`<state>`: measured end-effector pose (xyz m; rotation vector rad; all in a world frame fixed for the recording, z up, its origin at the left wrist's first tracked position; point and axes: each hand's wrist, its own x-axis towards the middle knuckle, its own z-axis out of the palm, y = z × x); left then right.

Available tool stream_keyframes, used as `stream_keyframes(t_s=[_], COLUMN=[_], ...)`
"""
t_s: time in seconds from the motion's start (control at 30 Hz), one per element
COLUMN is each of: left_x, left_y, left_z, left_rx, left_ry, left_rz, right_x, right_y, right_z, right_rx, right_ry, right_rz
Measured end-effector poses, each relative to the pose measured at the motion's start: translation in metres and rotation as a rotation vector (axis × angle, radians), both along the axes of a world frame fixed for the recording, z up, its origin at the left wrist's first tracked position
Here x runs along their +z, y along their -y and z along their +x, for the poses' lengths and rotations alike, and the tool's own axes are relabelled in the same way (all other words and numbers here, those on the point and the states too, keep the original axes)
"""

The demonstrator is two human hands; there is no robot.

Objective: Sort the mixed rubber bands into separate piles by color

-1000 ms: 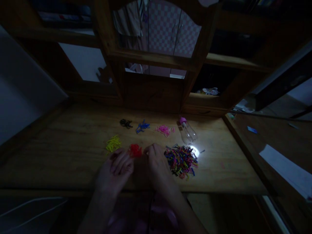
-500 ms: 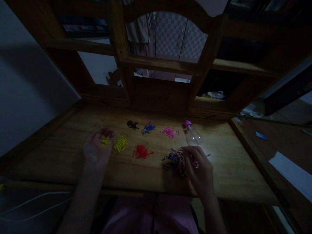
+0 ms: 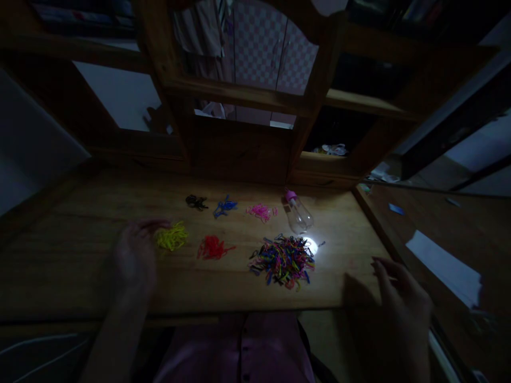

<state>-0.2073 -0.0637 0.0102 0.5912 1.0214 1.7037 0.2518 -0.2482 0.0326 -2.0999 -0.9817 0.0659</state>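
My left hand point(image 3: 136, 252) is tipped on its side against the pile of yellow rubber bands point(image 3: 171, 236). It is smeared by motion and its palm is hidden. My right hand point(image 3: 403, 292) hangs over the desk's front right, apart from the piles. Its thumb and fingers are drawn together, and whether anything small is between them cannot be made out. A large mixed heap of coloured rubber bands point(image 3: 283, 260) lies at the middle right. Smaller piles of red bands point(image 3: 214, 248), black bands point(image 3: 196, 202), blue bands point(image 3: 224, 206) and pink bands point(image 3: 261, 211) lie around it.
Behind the mixed heap lies a clear bulb-shaped bottle point(image 3: 300, 217) with a pink cap, beside a bright light spot. A wooden shelf unit point(image 3: 243, 149) rises at the desk's back. White paper point(image 3: 445, 266) lies on the brown surface at right.
My left hand has turned from palm up, with yellow bands on it, onto its side at the yellow pile. My right hand has left the mixed heap and moved right. The view has shifted.
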Motion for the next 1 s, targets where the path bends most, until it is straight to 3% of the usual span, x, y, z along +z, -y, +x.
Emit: stream_keyframes(t_s=[0.13, 0.3, 0.47, 0.6, 0.7, 0.83, 1.0], left_x=[0.001, -0.003, 0.005, 0.006, -0.002, -0.017, -0.026], left_y=[0.031, 0.077, 0.106, 0.101, 0.087, 0.07, 0.067], left_z=[0.024, 0.076, 0.115, 0.13, 0.133, 0.128, 0.12], left_rx=[-0.08, -0.41, -0.662, -0.551, -0.47, -0.592, -0.756], left_ry=[-0.118, -0.182, -0.628, -1.06, -1.241, -1.304, -1.354], left_rz=[0.049, -0.074, -0.121, 0.085, 0.184, 0.268, 0.326], right_x=[-0.017, -0.036, -0.043, -0.045, -0.045, -0.04, -0.038], right_y=[-0.012, -0.056, -0.078, -0.076, -0.071, -0.068, -0.069], right_z=[0.001, -0.01, -0.01, -0.009, -0.013, -0.018, -0.017], right_rx=[0.242, 0.51, 0.561, 0.561, 0.526, 0.482, 0.511], right_ry=[-0.082, 0.052, 0.136, 0.231, 0.285, 0.279, 0.235], right_rz=[-0.084, -0.037, -0.13, -0.205, -0.236, -0.226, -0.161])
